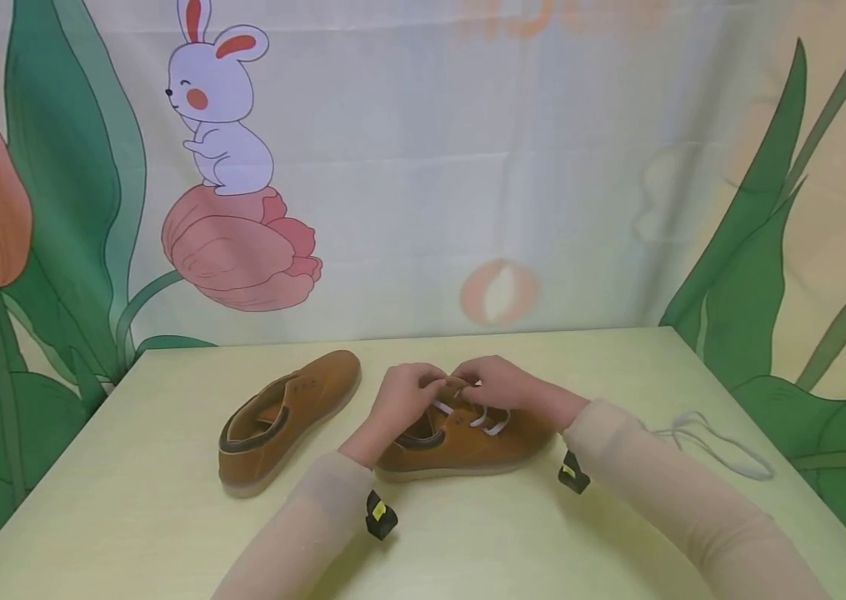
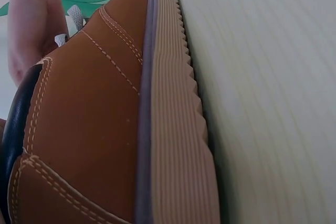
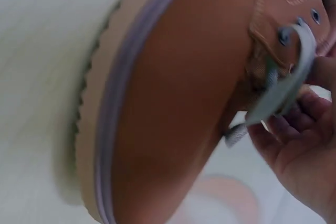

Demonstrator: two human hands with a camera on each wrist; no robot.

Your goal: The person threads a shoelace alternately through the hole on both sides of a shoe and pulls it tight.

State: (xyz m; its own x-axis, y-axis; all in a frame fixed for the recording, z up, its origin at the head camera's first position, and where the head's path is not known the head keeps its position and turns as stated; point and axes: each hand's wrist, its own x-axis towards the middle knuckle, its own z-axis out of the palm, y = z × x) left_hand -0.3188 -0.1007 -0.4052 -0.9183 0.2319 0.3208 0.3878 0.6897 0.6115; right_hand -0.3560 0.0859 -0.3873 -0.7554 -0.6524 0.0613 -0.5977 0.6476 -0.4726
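Left hand and right hand pinch a brown shoe by its half-hidden tongue, toward the counter's back edge.

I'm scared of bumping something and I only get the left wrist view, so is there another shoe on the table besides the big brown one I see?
Observer: Yes, the head view shows a second brown shoe on the table, to the left of the shoe you see.
Operator: Okay! And is anything lying past my shoe, on the other side?
Observer: Yes, a looped pale lace lies to the right; the right sleeve seems to cover where it leads.
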